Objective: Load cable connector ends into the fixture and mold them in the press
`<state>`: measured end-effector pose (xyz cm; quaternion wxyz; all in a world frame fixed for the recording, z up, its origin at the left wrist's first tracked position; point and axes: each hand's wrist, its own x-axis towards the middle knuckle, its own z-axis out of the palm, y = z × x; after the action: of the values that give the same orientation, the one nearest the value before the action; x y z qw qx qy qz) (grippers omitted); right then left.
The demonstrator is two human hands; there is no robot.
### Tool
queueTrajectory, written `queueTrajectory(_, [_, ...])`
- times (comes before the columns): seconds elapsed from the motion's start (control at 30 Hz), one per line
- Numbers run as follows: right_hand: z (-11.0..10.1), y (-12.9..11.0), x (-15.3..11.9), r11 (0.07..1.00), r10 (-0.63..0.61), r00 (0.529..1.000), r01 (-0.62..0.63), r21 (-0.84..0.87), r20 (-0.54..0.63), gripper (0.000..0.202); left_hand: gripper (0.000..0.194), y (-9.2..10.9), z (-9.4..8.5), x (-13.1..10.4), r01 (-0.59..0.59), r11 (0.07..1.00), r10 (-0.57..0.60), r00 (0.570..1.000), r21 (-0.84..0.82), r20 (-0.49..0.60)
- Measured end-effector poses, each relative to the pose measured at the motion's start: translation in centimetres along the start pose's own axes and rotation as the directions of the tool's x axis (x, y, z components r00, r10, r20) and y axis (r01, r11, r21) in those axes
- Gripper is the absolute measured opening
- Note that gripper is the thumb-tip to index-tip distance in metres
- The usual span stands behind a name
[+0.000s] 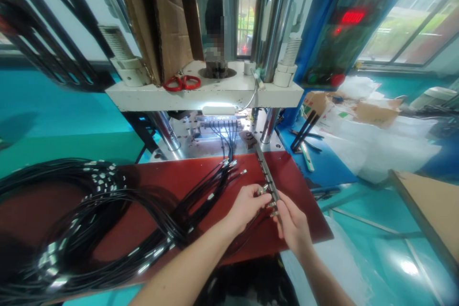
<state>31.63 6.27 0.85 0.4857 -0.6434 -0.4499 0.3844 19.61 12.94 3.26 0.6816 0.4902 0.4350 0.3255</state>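
A long dark slotted metal bar [264,170] slants over the red-brown board, its far end near a dark block on the press bed. My right hand [292,222] is wrapped round the near end of this bar. At the bar's left side, my left hand [247,205] pinches a small metal cable connector [263,189] against a slot. More metal connectors sit along the near part of the bar, between the two hands. Several black cables [204,203] with metal ends lie just left of my left hand. The fingertips partly hide the connector.
Coiled black cables [118,196] cover the left of the red-brown board [143,174]. Behind stands a press with a white plate [161,99], carrying red-handled scissors [182,82]. Cables run from a lit fixture [218,129] beneath it. A cutter knife [307,157] lies right, near plastic bags [387,143].
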Motion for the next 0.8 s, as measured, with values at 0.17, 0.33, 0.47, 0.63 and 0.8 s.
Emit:
queueTrajectory(0.17, [-0.2,-0.1,-0.1,0.991,0.041,0.999,-0.036,0.132,-0.035,0.046,0.028,0.0,-0.8,0.2,-0.083,0.997,0.083,0.997,0.001,-0.01])
queueTrajectory(0.33, [-0.3,-0.3,-0.2,0.985,0.051,0.997,-0.04,0.165,-0.063,0.048,0.018,-0.3,-0.7,-0.2,-0.125,0.984,0.129,0.992,0.129,-0.018])
queueTrajectory(0.47, [-0.3,0.0,-0.2,0.985,0.048,0.998,-0.042,0.169,-0.032,0.049,0.017,-0.9,-0.5,-0.1,-0.162,0.967,0.185,0.977,0.198,-0.104])
queueTrajectory(0.63, [-0.7,0.3,-0.1,0.986,0.014,0.999,-0.02,0.163,0.035,0.047,0.024,0.5,-0.3,-0.2,0.033,0.991,-0.035,0.999,0.131,0.012])
queueTrajectory(0.8, [-0.9,0.4,0.0,0.994,0.013,0.997,-0.022,0.109,0.076,0.051,0.023,1.5,-0.5,-0.3,0.072,0.993,-0.076,0.997,0.092,0.034])
